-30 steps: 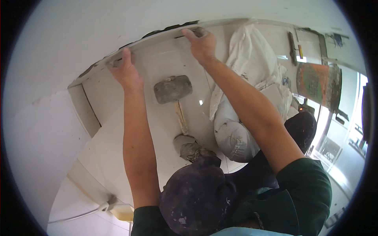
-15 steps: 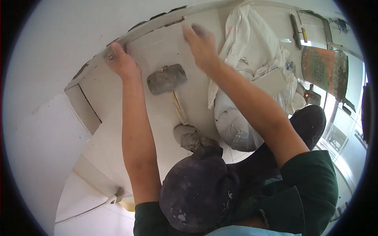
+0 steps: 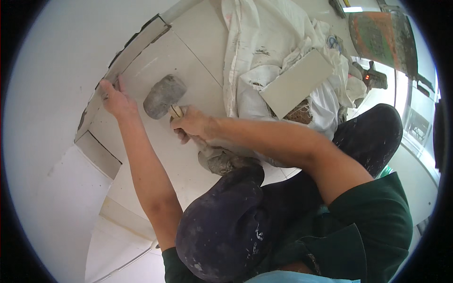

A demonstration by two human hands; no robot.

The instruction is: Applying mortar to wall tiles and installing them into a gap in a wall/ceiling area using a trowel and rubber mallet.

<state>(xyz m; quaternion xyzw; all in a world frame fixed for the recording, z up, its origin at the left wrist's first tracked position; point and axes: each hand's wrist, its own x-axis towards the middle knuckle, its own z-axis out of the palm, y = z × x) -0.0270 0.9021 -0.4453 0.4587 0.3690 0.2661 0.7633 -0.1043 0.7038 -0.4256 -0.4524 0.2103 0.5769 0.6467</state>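
Observation:
My right hand (image 3: 191, 124) is wrapped round the pale wooden handle of a mallet (image 3: 165, 96). Its thick grey head hangs above or against the floor tiles; the exact gap cannot be told. To the left, my left hand (image 3: 118, 100) rests against a skirting tile (image 3: 141, 45) at the foot of the white wall. Its thumb and a finger are apart there, and the other fingers are partly hidden. Dark, uneven gaps run along the upper edge of the skirting tile.
Right of the mallet lies a white woven sack (image 3: 255, 56) with a loose cut tile (image 3: 297, 84) on top. A mortar-stained bucket (image 3: 384, 42) stands farther right, with a tool showing a red display (image 3: 375, 78) nearby. My shoe (image 3: 219, 161) is close below the mallet.
My right hand has come down from the skirting tile and taken the mallet off the floor by its handle. My left hand stays at the skirting tile. The view has shifted.

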